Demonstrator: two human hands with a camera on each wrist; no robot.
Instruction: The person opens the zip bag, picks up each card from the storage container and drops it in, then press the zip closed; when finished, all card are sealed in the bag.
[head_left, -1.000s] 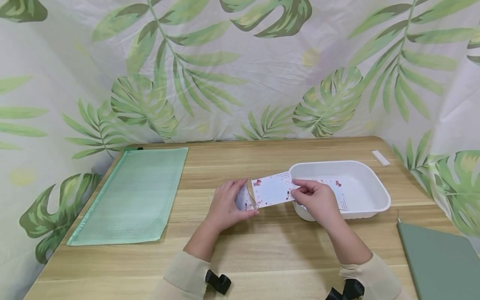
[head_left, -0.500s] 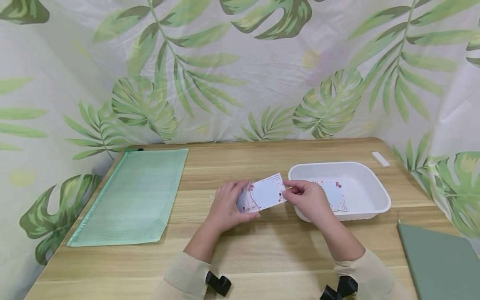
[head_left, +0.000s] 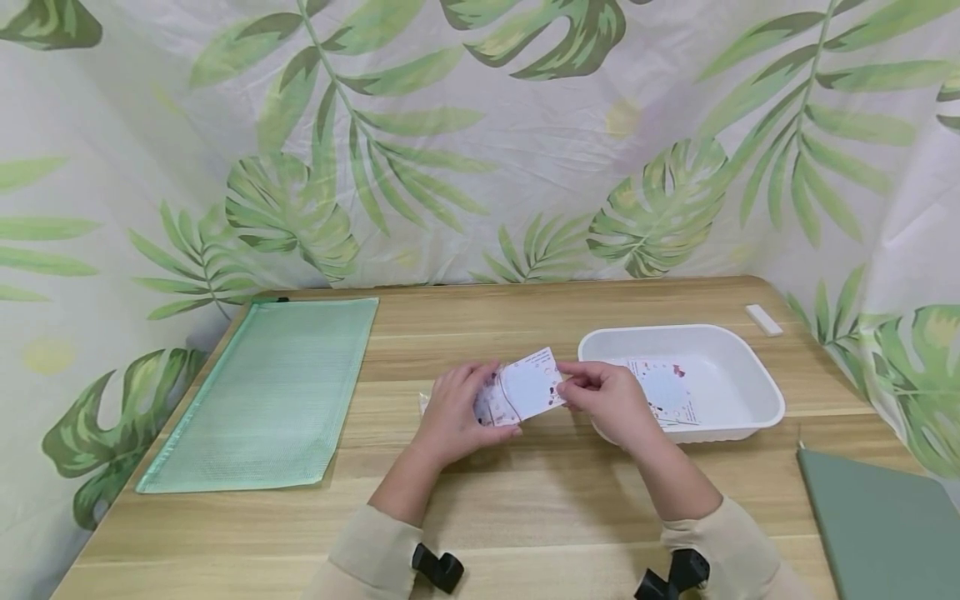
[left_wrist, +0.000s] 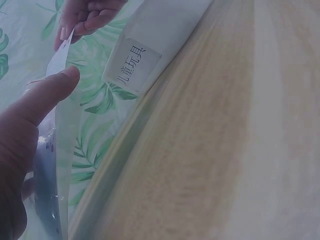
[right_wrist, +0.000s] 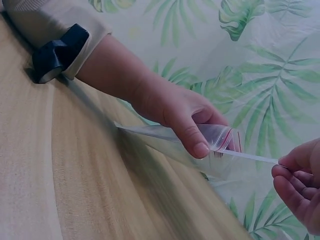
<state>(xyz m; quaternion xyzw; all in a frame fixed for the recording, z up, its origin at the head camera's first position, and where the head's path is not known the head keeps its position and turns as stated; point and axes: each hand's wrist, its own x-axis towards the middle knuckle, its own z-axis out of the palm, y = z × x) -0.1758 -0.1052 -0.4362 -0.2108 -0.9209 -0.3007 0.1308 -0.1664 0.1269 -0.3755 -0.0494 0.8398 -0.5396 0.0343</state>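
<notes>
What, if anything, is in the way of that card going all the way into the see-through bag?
Nothing that I can see. The right hand pinches one end of the card; the other end is inside the mouth of the clear bag, which the left hand holds.

In the left wrist view, at upper centre, a pale label [left_wrist: 139, 66] on the wall of the white tray [left_wrist: 170, 25] reads 儿童玩具 in dark characters, climbing toward the right. In the head view, near mid-frame, the card [head_left: 531, 387] bears print too small to read.
</notes>
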